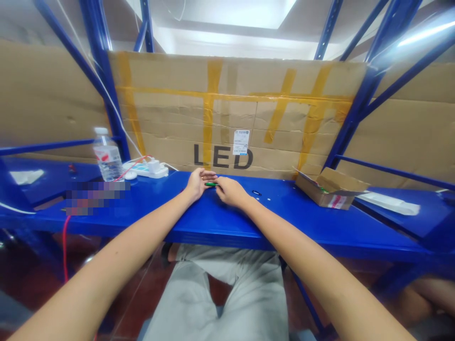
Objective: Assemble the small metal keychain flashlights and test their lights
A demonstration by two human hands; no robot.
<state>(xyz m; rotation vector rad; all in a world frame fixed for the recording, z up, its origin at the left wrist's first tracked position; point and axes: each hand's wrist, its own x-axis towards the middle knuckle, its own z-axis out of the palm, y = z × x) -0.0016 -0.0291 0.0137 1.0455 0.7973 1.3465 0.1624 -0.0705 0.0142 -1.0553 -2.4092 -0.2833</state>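
Near the middle of the blue table (pixel 220 215), both hands meet over a small, slim green object (pixel 211 184); its exact kind is too small to make out. My right hand (pixel 230 191) closes its fingers on the object's right end, back of the hand upward. Turned partly palm up, my left hand (pixel 196 185) has its fingers stretched out and apart, close behind and beside the green object; whether they touch it I cannot tell. A small dark oval piece (pixel 256 192) lies to the right of my right hand, with small pale bits around it.
An open cardboard box (pixel 332 187) stands at the right. On the left are a water bottle (pixel 107 156), a white power strip (pixel 147 169) and a red cable (pixel 65 246). Behind rises a large taped cardboard panel (pixel 170 128) between blue metal posts (pixel 350 125).
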